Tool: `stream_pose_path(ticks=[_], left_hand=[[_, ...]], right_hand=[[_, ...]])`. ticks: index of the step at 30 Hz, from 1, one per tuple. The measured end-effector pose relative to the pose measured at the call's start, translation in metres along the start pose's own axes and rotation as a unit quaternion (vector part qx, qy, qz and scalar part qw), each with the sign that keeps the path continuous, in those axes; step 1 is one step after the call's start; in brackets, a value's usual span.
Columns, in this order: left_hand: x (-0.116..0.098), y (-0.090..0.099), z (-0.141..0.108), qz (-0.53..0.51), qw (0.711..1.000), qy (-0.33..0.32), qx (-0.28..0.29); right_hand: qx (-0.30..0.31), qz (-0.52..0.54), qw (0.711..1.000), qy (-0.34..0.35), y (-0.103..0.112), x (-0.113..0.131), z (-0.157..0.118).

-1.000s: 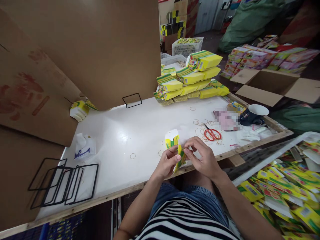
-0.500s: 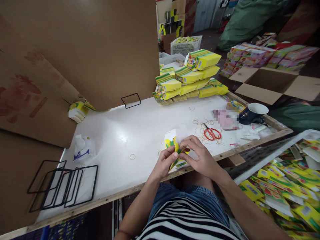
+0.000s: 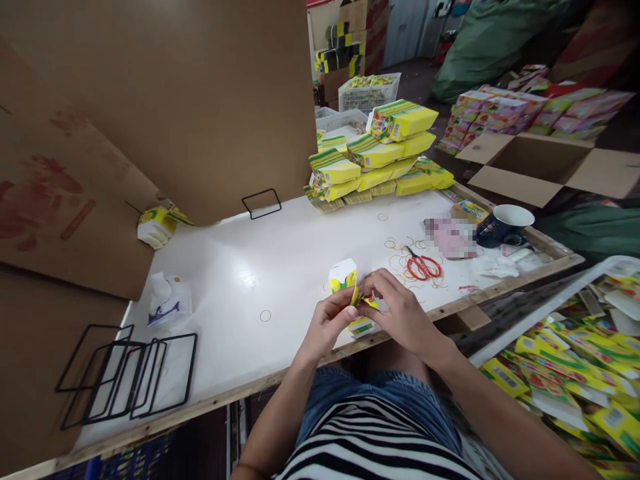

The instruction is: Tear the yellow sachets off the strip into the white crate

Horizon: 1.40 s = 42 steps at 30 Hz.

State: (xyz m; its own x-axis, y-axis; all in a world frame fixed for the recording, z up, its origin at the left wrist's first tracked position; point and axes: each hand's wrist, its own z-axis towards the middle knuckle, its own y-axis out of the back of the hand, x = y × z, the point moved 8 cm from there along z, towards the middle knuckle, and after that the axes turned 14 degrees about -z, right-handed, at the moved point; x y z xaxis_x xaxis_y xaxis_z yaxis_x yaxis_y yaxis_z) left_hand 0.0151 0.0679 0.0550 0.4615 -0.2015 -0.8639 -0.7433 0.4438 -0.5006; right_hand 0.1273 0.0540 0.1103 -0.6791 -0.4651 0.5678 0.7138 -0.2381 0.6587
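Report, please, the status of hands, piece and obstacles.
Left hand pinches yellow-green printed cardboard piece. Right hand at its edge, contact hidden. Red-handled metal scissors off to the right.

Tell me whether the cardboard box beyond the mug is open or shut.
Open: the cardboard box has its flaps spread outward, showing its dark inside.

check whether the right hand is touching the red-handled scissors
Apart. The head view shows a strip of white tabletop between the right hand and the nearest handle of the red-handled scissors.
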Motion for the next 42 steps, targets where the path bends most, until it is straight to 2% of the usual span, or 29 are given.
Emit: stream_pose_path(ticks=[7, 12, 15, 17, 18, 21, 23, 30, 34, 38, 40, 42], left_hand=[[-0.001, 0.000, -0.002, -0.004, 1.000, 0.004, -0.016], [-0.002, 0.005, -0.003, -0.017, 0.999, 0.011, -0.041], [0.000, 0.010, -0.002, -0.026, 0.997, 0.008, -0.070], [0.000, 0.012, -0.002, -0.040, 0.995, -0.006, -0.093], [-0.001, 0.013, -0.001, -0.044, 0.993, -0.016, -0.104], [-0.004, 0.011, -0.001, -0.023, 0.991, -0.041, -0.126], [-0.005, 0.007, -0.001, 0.008, 0.991, -0.046, -0.126], [-0.009, 0.004, 0.000, 0.081, 0.988, -0.064, -0.112], [-0.017, 0.011, -0.001, 0.106, 0.978, -0.098, -0.150], [-0.019, 0.017, -0.001, 0.101, 0.970, -0.107, -0.194], [-0.017, 0.021, -0.001, 0.101, 0.965, -0.108, -0.218], [-0.012, 0.020, -0.001, 0.090, 0.968, -0.102, -0.211]], right_hand=[[0.025, -0.008, 1.000, 0.014, -0.001, 0.003, 0.002], [0.004, -0.025, 0.999, 0.037, 0.001, 0.009, 0.001], [-0.071, -0.036, 0.997, 0.006, 0.006, 0.005, -0.005], [-0.136, -0.025, 0.989, -0.057, 0.008, -0.006, -0.012], [-0.143, -0.005, 0.986, -0.090, 0.004, -0.012, -0.016], [-0.083, 0.072, 0.982, -0.152, -0.018, -0.025, -0.025], [-0.067, 0.091, 0.978, -0.174, -0.024, -0.029, -0.028], [-0.093, 0.101, 0.974, -0.181, -0.015, -0.030, -0.027], [-0.105, 0.048, 0.984, -0.132, -0.010, -0.021, -0.025], [-0.097, 0.036, 0.988, -0.113, -0.011, -0.014, -0.026], [-0.088, 0.050, 0.987, -0.122, -0.013, -0.016, -0.026], [-0.084, 0.077, 0.981, -0.157, -0.016, -0.025, -0.027]])
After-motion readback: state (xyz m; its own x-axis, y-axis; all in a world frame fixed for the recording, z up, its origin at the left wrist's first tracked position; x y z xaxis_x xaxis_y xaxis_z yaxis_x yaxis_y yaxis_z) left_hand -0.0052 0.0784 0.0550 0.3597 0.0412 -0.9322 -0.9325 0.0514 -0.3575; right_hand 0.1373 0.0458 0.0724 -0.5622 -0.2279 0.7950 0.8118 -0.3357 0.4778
